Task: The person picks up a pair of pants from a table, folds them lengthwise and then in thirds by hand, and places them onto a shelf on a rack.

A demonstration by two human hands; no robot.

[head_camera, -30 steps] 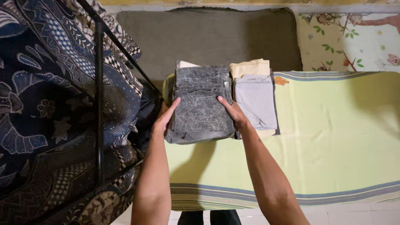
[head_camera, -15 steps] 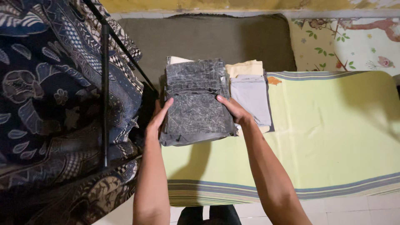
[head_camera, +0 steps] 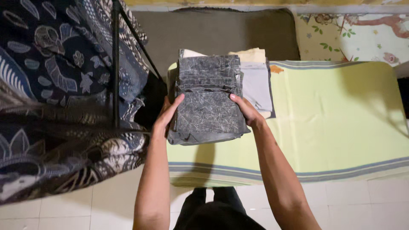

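A folded stack of dark grey, marbled garments (head_camera: 208, 102) is gripped from both sides. The left hand (head_camera: 167, 116) is pressed flat against the left edge of the stack, with the thumb laid on the top layer; the right hand (head_camera: 246, 111) is placed in the same way on the right edge. Both hands are closed on the stack, fingers underneath as far as can be judged, because the undersides are hidden. The stack is held over the near left part of the surface covered by a pale green cloth (head_camera: 341, 115), beside a second folded pile of light grey and cream cloth (head_camera: 257, 83). It cannot be told whether the dark stack rests on the cloth or is lifted a little.

For this step to be done well, equal pressure should be kept from both sides, so that the layers are not pushed out of line. The lowest layer, which hangs out a little at the near edge, should be supported from below. The stack should be kept level and clear of the neighbouring pile. To the left, a patterned dark blue fabric (head_camera: 55, 72) is hung on a black metal frame (head_camera: 115, 64), and contact with it should be avoided.
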